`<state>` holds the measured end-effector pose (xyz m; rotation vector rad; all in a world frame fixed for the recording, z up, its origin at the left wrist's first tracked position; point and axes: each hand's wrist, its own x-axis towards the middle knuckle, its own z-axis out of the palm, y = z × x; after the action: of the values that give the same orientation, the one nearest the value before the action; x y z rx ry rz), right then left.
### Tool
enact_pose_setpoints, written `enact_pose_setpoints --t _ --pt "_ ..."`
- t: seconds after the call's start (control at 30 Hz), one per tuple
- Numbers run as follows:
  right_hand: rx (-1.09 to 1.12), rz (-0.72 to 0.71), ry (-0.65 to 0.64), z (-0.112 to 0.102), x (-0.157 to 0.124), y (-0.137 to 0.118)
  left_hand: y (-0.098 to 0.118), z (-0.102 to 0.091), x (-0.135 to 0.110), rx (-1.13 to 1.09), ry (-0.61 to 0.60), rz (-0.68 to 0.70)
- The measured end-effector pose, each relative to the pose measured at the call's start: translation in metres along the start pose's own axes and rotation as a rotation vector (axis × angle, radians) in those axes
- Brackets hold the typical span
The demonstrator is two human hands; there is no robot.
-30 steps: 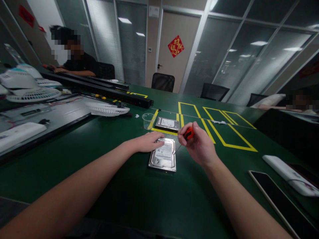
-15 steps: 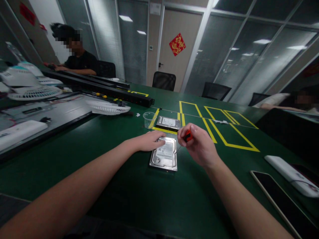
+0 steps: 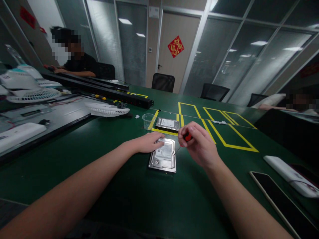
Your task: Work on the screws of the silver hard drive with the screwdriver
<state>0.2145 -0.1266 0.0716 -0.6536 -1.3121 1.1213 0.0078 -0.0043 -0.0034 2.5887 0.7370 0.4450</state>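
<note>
A silver hard drive (image 3: 163, 157) lies flat on the green table in front of me, label side up. Across its far left corner rests my left hand (image 3: 149, 142), thumb on the top face and fingers along the far edge, gripping it in place. My right hand (image 3: 196, 141) is closed around the red and black handle of a screwdriver (image 3: 187, 136). Its thin shaft slants down left to the drive's right edge; the tip is too small to make out. Just beyond, a second hard drive (image 3: 167, 123) lies inside a yellow tape outline.
A clear plastic cup (image 3: 148, 122) stands beside the second drive. Fan parts (image 3: 107, 109), a large flat panel (image 3: 62, 114) and long black bars (image 3: 119, 94) fill the left. A phone (image 3: 276, 202) and a white device (image 3: 290, 176) lie right. Two people sit across the table.
The view has shifted slightly. The red and black handle looks a little turned in my right hand. My left hand and the hard drive keep their places.
</note>
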Motion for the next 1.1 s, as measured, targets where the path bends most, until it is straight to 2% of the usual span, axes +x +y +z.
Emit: enact_pose_setpoints --t 0.4,1.1 --pt "0.194 0.023 -0.022 -0.0035 0.0051 0.0000 0.0015 -0.0009 0.0000 0.001 -0.019 -0.018" --pt "0.099 -0.002 -0.033 -0.0031 0.0016 0.0028 0.0036 -0.0024 -0.0004 -0.001 -0.020 -0.021"
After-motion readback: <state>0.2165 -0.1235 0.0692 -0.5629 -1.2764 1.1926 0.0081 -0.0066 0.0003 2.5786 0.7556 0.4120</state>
